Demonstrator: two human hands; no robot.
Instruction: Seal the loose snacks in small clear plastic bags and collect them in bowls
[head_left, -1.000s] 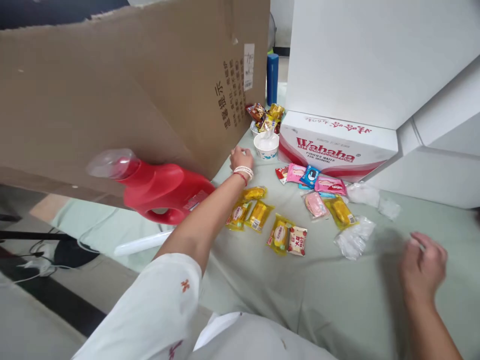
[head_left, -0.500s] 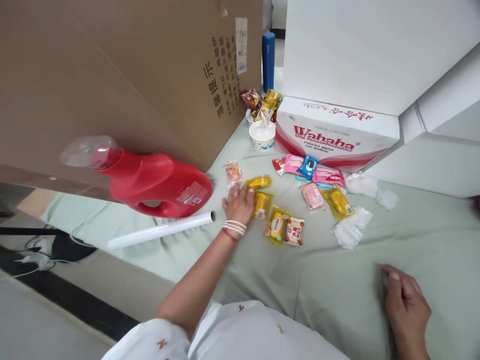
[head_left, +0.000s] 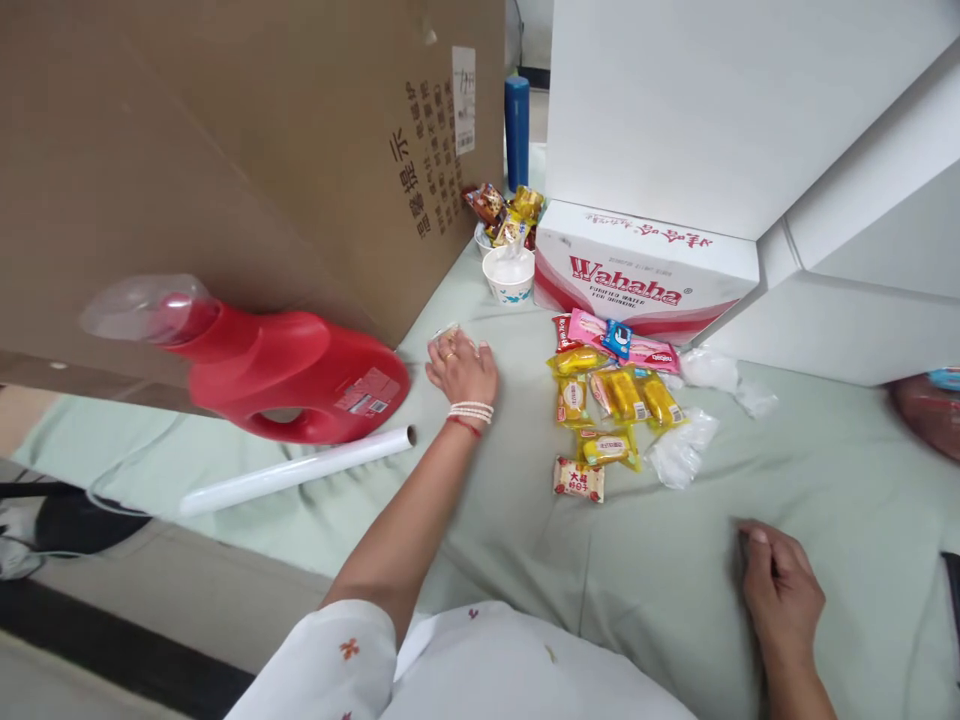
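Note:
My left hand reaches forward on the pale green cloth, fingers spread and palm down. Its fingertips cover most of a small wrapped snack, of which only the far edge shows. To the right lie yellow-wrapped snack cakes, a yellow packet and a cream-and-red packet. Behind them are a pink snack packet, a blue packet and a red packet. My right hand rests on the cloth at the right, fingers curled closed, with nothing visible in it.
A red detergent bottle and a white tube lie at the left, by a large cardboard box. A Wahaha carton, paper cup, snack-filled cup and blue cylinder stand behind. Crumpled clear plastic lies right.
Several yellow packets have shifted right and now sit grouped with the others. My left hand has moved off them, forward onto the small wrapped snack. My right hand stays curled on the cloth.

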